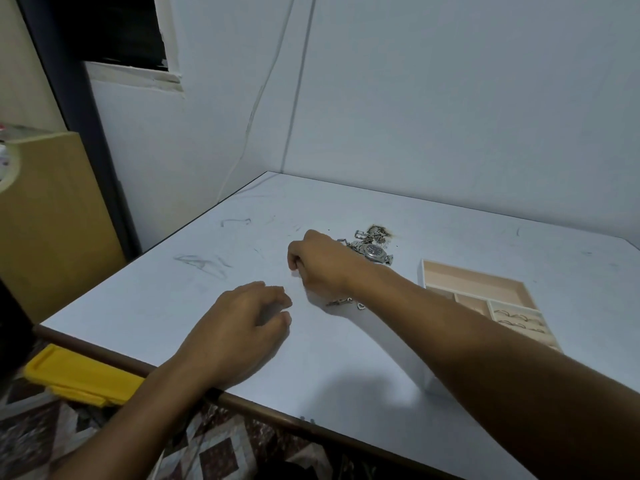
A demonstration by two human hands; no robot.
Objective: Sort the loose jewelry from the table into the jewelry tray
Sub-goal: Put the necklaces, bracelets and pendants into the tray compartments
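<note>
The right forearm (450,327) crosses before the beige compartmented tray (478,282), rings inside. Right hand (322,265) in a curled grip, pinching perhaps something tiny. Left hand (239,323) loosely spread on the scuffed white surface (346,368). Metal watch (375,252) and tangled chains (379,232) lie beyond.

A plain home room: a scuffed white bench (311,341) in a painted corner, patterned floor tiles (214,455), a loose wall cable (263,88).

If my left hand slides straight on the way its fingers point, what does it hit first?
Likely the small silver chain piece on the white table, beside the right hand; depth is unclear, so the left hand might pass it.
</note>
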